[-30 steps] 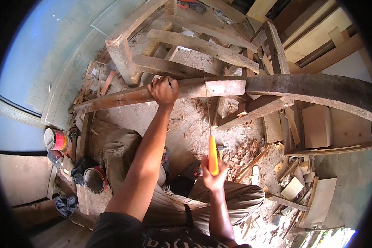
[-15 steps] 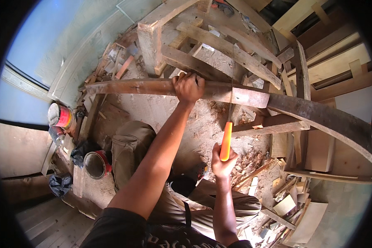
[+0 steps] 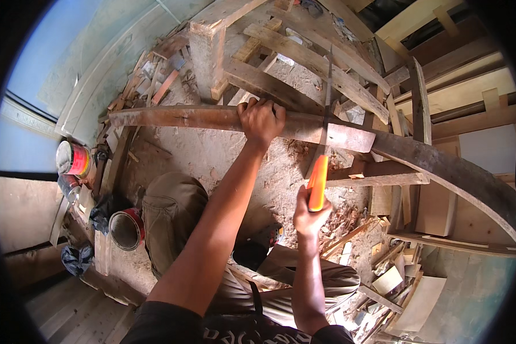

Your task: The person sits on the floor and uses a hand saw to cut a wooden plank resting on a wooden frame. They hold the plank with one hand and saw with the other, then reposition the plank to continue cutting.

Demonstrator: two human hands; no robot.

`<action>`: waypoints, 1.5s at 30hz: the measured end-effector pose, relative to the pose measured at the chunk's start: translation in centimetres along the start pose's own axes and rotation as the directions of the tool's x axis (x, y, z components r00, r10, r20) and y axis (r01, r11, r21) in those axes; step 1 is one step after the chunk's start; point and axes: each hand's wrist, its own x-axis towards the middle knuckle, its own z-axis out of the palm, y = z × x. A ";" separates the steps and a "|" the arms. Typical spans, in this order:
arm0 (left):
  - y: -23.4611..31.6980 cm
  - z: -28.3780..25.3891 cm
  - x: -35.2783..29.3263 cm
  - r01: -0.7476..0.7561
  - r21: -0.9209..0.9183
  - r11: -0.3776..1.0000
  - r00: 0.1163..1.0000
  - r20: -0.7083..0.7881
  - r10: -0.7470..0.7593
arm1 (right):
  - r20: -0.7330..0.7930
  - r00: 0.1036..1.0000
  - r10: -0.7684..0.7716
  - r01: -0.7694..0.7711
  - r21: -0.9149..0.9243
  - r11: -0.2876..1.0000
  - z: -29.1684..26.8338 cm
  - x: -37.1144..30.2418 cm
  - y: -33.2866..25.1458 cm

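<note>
A long brown wooden beam point(image 3: 183, 117) lies crosswise in front of me. My left hand point(image 3: 261, 121) is closed over it near its middle, fingers curled across the far edge. My right hand point(image 3: 312, 213) is wrapped round the orange handle of a handsaw point(image 3: 319, 182). The saw's thin blade crosses the beam to the right of my left hand and points away from me, its tip beyond the beam. Just right of the blade is a paler, lit patch on the beam. How deep the blade sits in the wood I cannot tell.
A curved wooden piece point(image 3: 453, 172) runs right from the beam's end. A wooden frame point(image 3: 309, 54) stands beyond. Tins, one with a red label point(image 3: 73, 159) and an open one point(image 3: 126, 229), sit at left. Wood offcuts point(image 3: 389, 280) lie at lower right. My bent knees are below.
My right hand and the saw have moved a little away from me, and more of the blade's face shows. My left hand stays on the beam. The view has shifted slightly.
</note>
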 end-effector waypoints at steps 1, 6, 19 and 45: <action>-0.1 -0.1 0.1 0.007 0.014 1.000 1.000 -0.011 -0.007 | 0.006 0.999 -0.048 0.049 -0.051 0.998 0.2 0.0 -0.3; -1.7 -0.2 -0.1 -0.044 0.007 0.999 0.997 -0.056 0.045 | 0.208 0.958 -0.195 0.238 -0.207 0.949 -6.6 -9.6 1.7; -0.7 -0.3 -0.4 -0.076 0.098 0.992 0.995 -0.059 0.082 | -0.011 0.962 -0.274 0.274 0.093 0.957 3.3 2.8 2.9; -5.4 -4.5 -7.9 -0.213 0.220 0.952 0.442 0.891 -0.107 | -0.030 0.964 -0.265 0.262 -0.084 0.961 -12.2 -21.1 5.4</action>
